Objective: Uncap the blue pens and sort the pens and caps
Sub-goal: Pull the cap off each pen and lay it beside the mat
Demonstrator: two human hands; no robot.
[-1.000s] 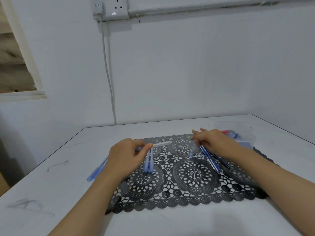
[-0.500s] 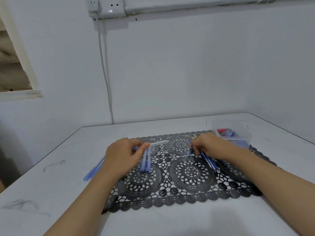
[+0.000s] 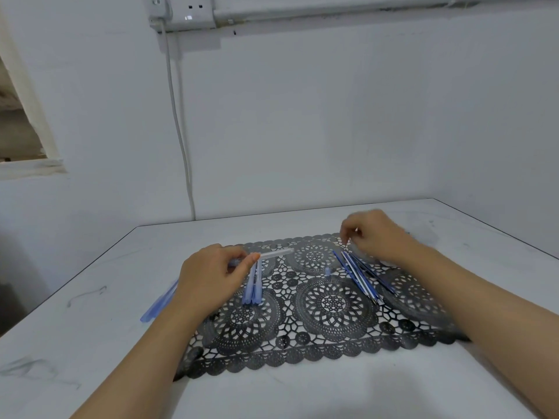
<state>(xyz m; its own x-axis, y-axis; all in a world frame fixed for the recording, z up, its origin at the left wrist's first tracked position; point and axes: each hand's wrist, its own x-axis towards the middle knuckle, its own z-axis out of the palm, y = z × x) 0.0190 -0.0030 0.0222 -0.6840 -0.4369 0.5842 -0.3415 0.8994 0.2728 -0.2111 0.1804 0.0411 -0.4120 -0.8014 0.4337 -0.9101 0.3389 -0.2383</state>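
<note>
1. Left hand (image 3: 211, 276) pinches a clear pen (image 3: 276, 253) over the mat (image 3: 332, 343) on the table (image 3: 90, 343).
2. Right hand (image 3: 375, 234) is blurred with fingers curled; I cannot tell whether it holds anything.
3. Dark blue pens (image 3: 360, 275) lie on the mat just beside the right hand.
4. Pale tubes (image 3: 252, 284) lie by the left hand.

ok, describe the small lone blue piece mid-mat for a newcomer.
Find the black lace mat on the white table. Between the pale blue tubes at left and the thin dark sticks at right sits one pale blue piece. It alone is short and stubby; its neighbours are long.
</note>
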